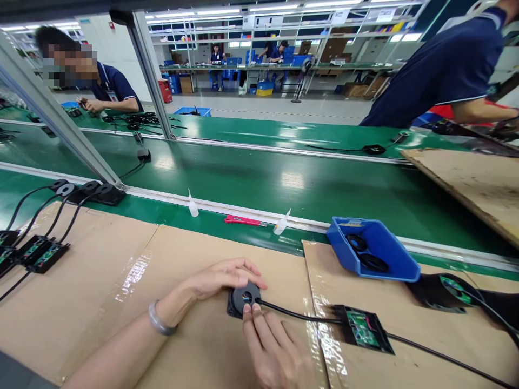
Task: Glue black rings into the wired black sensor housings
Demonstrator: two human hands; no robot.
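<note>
A black round housing with a ring-shaped top [252,292] and a square base sits on the cardboard in front of me. Coloured wires show in its central hole. My left hand [221,278], with a grey bangle at the wrist, curves round its far left side, thumb against the ring. The fingertips of my right hand [273,340] are pressed together on the ring's near edge. From the housing a black cable [300,315] runs right to an open black box with a green circuit board [364,328]. Another cable leaves that box toward the lower right.
Several similar wired units [44,253] lie at the left. Beyond the cardboard are two small dropper bottles [193,207], a red utility knife [243,220] and a blue bin [377,267] holding black rings. Other people work across the green belt [243,173]; a metal post [68,119] rises at left.
</note>
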